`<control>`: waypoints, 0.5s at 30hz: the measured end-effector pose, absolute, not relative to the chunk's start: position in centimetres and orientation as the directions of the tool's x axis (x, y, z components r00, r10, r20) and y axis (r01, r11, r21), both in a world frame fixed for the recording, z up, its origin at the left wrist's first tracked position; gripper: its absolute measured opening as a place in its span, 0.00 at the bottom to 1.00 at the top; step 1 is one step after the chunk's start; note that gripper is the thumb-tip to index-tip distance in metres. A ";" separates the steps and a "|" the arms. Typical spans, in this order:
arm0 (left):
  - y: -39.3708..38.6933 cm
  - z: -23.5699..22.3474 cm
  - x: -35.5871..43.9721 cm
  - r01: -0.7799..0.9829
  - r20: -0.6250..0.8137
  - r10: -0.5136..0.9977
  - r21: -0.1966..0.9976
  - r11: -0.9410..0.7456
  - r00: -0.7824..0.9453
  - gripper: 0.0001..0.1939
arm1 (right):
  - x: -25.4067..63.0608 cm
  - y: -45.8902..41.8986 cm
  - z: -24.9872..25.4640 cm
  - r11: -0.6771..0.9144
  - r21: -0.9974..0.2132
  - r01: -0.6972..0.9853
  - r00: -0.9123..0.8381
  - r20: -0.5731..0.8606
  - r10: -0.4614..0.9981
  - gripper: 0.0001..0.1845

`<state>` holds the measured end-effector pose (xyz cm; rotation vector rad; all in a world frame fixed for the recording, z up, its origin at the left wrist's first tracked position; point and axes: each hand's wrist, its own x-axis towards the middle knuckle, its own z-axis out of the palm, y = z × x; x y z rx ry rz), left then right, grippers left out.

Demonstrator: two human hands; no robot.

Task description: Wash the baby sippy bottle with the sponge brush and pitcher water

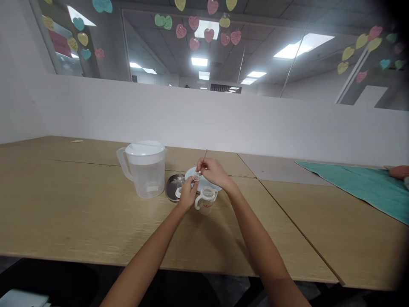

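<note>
My left hand (188, 192) is closed around a small clear, round, cup-like piece (196, 177), held up over the dishes. Pinched in my right hand (213, 171) is a thin dark stick (205, 155); its lower end meets the clear piece, but I cannot tell what is at that end. Just below my hands stands a clear baby bottle (206, 207) with two white handles, red lettering and an uncovered mouth. Beside my left hand, a round metal tray (170, 187) carries a white collar-like part (178, 192). A pale blue plate (189, 172) lies behind my hands, partly hidden.
To the left stands a large translucent lidded pitcher (148, 170) with liquid in it. A green cloth (358, 183) covers part of the table (96, 213) at right, with a reddish object (399, 172) at its far end. A small flat piece (76, 141) lies far left.
</note>
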<state>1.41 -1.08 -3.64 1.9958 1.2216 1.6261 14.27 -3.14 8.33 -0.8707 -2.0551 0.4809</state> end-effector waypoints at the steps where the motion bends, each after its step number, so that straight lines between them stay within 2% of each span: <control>1: -1.0 -3.6 1.4 0.416 0.654 0.756 0.687 -0.595 0.002 0.12 | 14.3 -3.1 8.3 0.678 -0.606 0.415 -0.402 0.546 0.735 0.10; 9: -1.1 -3.6 1.4 0.422 0.658 0.753 0.685 -0.593 -0.009 0.12 | 14.4 -2.8 8.2 0.652 -0.644 0.401 -0.406 0.512 0.757 0.11; 15: -1.1 -3.6 1.4 0.452 0.677 0.736 0.656 -0.604 -0.001 0.13 | 14.5 -2.7 8.2 0.646 -0.623 0.441 -0.410 0.501 0.762 0.12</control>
